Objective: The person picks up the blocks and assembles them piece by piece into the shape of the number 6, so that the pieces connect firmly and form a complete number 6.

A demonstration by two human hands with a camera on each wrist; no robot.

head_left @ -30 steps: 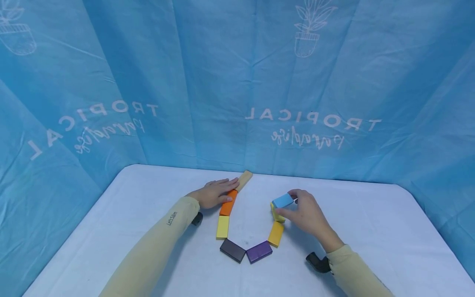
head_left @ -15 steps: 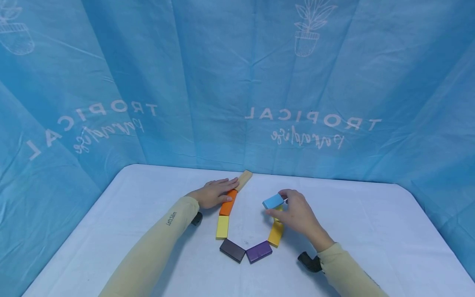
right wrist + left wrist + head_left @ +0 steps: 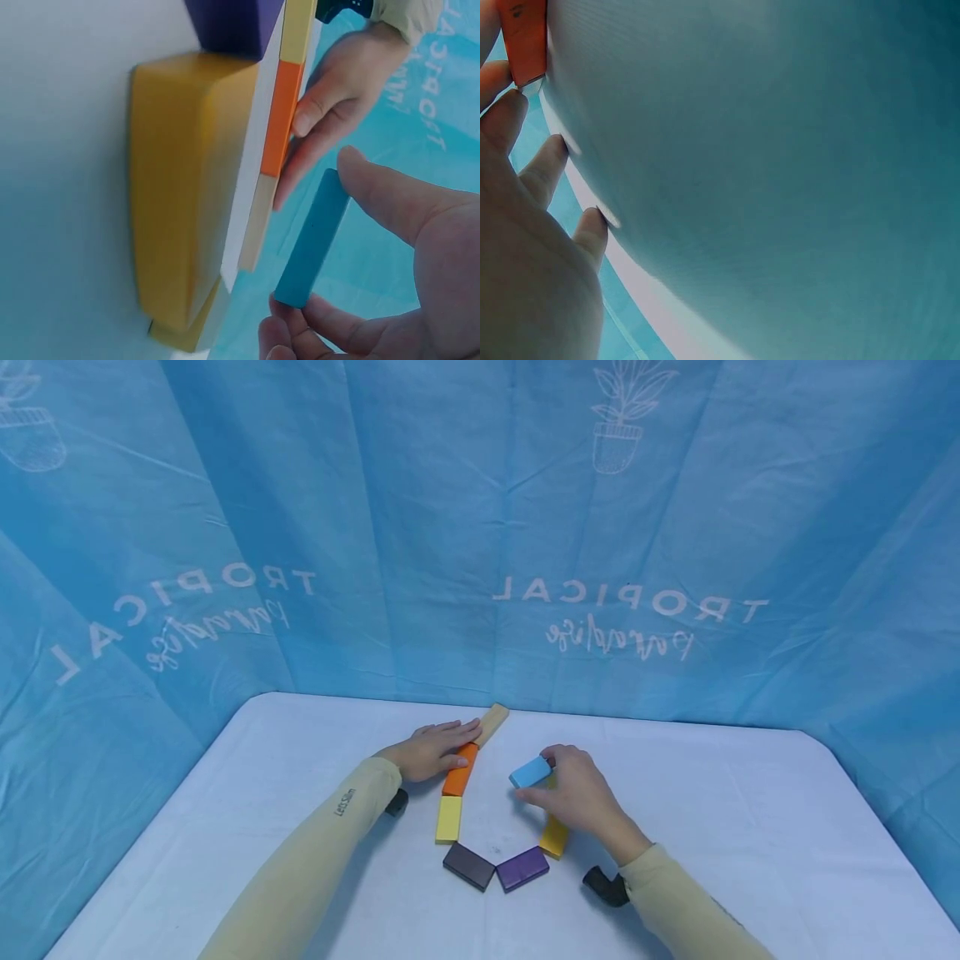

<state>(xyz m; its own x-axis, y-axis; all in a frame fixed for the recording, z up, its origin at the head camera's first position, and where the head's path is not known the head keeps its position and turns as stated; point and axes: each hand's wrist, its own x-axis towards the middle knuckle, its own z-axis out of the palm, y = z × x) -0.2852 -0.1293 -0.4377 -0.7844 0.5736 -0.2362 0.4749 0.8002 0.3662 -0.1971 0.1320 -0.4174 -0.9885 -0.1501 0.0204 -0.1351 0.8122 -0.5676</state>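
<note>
My right hand (image 3: 577, 789) pinches a light blue wooden block (image 3: 531, 772) between thumb and fingers, raised above the table inside a curve of blocks. In the right wrist view the blue block (image 3: 311, 240) is held by its two ends. With fingers extended, my left hand (image 3: 431, 752) lies against the left side of the curve, touching the orange block (image 3: 460, 770) and the plain wood block (image 3: 492, 724). Below them run a pale yellow block (image 3: 448, 820), a dark grey one, a purple block (image 3: 522, 869) and an amber block (image 3: 554, 837). Another yellow block (image 3: 184, 334) is mostly hidden by my right hand in the head view.
The blocks lie on a white-covered table (image 3: 337, 893). A blue printed curtain (image 3: 450, 527) hangs along the back and sides. A black device (image 3: 606, 887) is strapped at the right wrist, another (image 3: 397, 802) at the left.
My right hand has carried the light blue block leftward, from above the far yellow block to the inside of the curve. The left hand and the other blocks stay put.
</note>
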